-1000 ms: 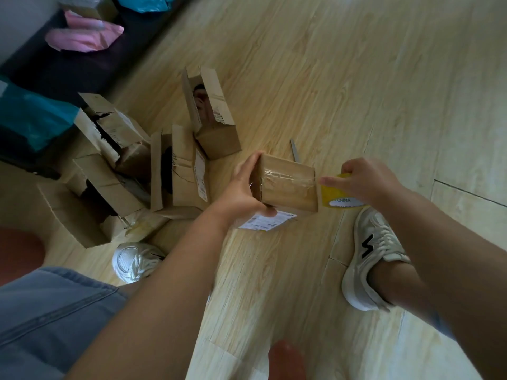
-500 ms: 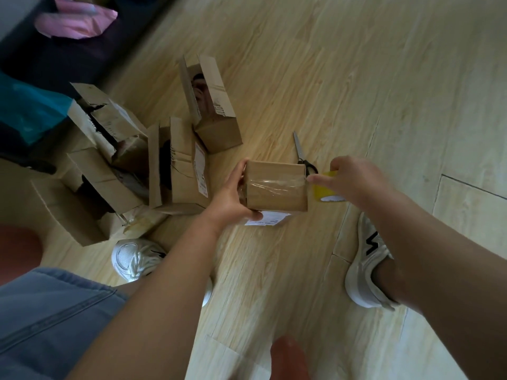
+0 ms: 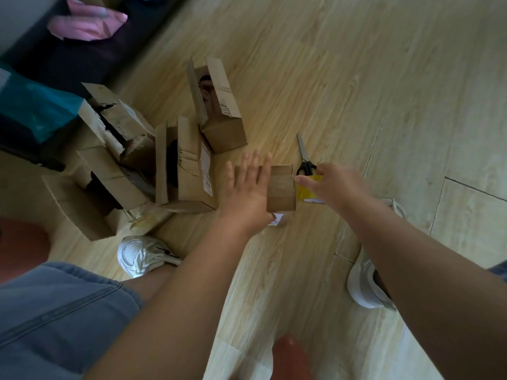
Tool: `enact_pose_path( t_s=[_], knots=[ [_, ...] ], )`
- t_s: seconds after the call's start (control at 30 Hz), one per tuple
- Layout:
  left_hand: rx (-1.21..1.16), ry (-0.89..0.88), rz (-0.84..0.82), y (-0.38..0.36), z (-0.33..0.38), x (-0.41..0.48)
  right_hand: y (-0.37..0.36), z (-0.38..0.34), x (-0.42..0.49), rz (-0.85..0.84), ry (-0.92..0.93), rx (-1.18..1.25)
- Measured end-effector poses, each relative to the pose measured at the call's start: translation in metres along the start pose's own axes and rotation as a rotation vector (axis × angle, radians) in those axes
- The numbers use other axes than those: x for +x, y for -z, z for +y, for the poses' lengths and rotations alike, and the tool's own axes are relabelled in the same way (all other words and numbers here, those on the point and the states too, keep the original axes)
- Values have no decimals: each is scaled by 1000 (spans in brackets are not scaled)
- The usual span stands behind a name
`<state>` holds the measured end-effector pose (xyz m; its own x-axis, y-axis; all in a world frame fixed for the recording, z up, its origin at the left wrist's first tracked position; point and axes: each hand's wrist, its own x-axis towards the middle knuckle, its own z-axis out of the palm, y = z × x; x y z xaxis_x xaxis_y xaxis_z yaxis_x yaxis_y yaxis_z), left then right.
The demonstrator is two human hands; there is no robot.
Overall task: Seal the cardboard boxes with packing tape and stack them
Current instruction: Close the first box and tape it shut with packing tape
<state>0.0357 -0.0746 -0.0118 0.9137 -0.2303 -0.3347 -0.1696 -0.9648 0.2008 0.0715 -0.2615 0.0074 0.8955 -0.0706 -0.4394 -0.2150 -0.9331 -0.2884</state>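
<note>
Centrally, one box [image 3: 281, 189], one tape roll [image 3: 306, 192], one scissors [image 3: 304, 157]

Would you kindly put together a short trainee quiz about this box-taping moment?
1. True or false: the left hand lies flat, fingers straight, on the small box.
2. What does the right hand grip? A) a marker B) the yellow tape roll C) a knife
3. Where are the scissors?
Key: 1 true; 2 B; 3 on the floor, just beyond the small box and the yellow tape roll.
</note>
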Motion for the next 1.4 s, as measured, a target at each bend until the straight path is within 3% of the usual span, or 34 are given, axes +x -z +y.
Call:
enact_pose_path(
  t_s=[0.37,0.57,0.7,0.87,1.03,1.13,1.23,1.33,1.4],
  knots=[
    [124,-89,7,-19,-5,5,-5,24,7,-251,60,298],
    [156,-31,70,-27,4,3,-14,11,14,-192,99,177],
    [157,13,79,-28,7,3,-20,-3,25,-166,183,-82],
    [194,122,99,-28,5,0,-30,-6,30,-101,221,-125],
    [135,152,145,-32,-5,-10,-26,0,37,-116,193,74],
    [105,179,187,-30,-9,-13,-24,5,39,-86,89,319],
    [51,237,179,-23,-3,-11,-26,7,40,-174,17,499],
    [-55,251,332,-17,1,-3,-28,3,41,-175,38,583],
    [-153,274,344,-6,0,10,-28,1,44,-162,33,625]
  ],
)
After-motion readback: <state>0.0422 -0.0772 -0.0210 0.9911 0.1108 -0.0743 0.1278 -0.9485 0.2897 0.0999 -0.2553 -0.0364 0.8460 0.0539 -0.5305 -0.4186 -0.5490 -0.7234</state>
